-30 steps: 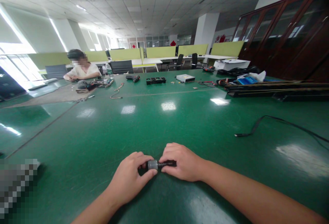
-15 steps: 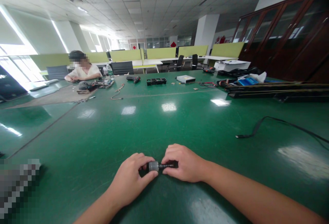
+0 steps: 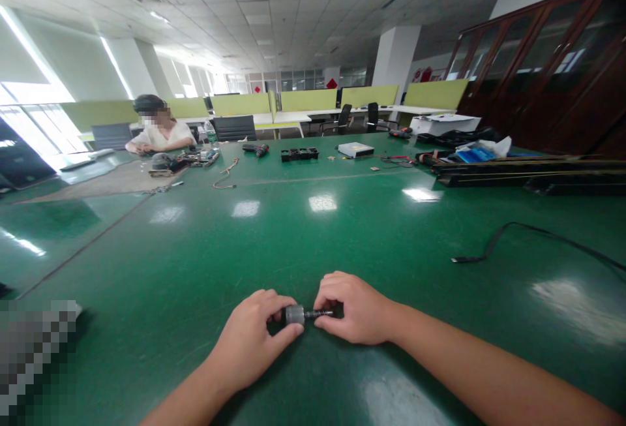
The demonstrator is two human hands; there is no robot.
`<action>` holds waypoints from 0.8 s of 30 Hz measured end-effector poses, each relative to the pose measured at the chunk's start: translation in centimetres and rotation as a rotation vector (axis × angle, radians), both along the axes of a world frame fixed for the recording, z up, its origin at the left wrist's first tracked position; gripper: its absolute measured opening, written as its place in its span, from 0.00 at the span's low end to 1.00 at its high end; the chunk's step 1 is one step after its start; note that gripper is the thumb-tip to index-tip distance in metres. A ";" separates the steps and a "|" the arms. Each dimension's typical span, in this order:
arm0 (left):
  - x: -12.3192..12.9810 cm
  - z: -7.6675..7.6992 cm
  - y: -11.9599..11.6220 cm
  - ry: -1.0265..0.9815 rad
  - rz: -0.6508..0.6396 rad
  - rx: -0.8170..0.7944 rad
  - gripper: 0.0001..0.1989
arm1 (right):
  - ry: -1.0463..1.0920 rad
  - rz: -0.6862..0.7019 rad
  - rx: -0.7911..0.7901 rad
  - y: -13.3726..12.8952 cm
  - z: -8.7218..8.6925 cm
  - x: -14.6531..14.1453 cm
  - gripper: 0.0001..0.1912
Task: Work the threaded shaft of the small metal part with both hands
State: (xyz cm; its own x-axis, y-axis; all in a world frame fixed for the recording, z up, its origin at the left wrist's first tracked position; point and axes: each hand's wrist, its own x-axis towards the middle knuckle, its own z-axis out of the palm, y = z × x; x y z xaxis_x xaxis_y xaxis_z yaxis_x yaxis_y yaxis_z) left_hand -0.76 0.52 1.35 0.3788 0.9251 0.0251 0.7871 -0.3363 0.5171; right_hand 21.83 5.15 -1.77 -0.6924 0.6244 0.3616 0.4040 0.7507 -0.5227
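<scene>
My left hand [image 3: 257, 331] grips a small cylindrical part [image 3: 295, 315] with a grey metallic body and a thin dark shaft [image 3: 317, 314] that points right. The cylinder lies between thumb and fingers, low over the green table [image 3: 274, 243]. At the shaft's right end is my right hand [image 3: 349, 308], its thumb and fingers curled round the tip. Whether those fingertips press on the shaft or only surround it is hard to tell, though the tip shows between them.
A black cable [image 3: 518, 225] lies at the right. Toward the back are a power drill [image 3: 255, 150], a black frame [image 3: 299, 154], a silver box [image 3: 355, 150] and long black profiles [image 3: 489, 175]. A person [image 3: 161, 129] sits at the far left.
My right hand has shifted slightly right along the shaft, and more of the tip shows. My left hand still holds the cylinder; the whole view has moved a little.
</scene>
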 end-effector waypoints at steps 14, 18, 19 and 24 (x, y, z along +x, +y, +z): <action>-0.1 0.1 0.0 0.003 -0.005 -0.004 0.10 | -0.021 -0.008 -0.003 0.0 0.1 0.3 0.04; 0.0 0.1 0.0 0.000 -0.009 -0.005 0.10 | -0.008 -0.009 -0.021 0.1 0.2 0.4 0.03; 0.0 0.2 0.0 0.000 -0.008 -0.006 0.10 | -0.008 -0.007 -0.026 0.1 0.3 0.5 0.03; 0.0 0.3 -0.1 0.003 0.001 -0.012 0.10 | -0.009 0.001 -0.052 0.2 0.4 0.6 0.04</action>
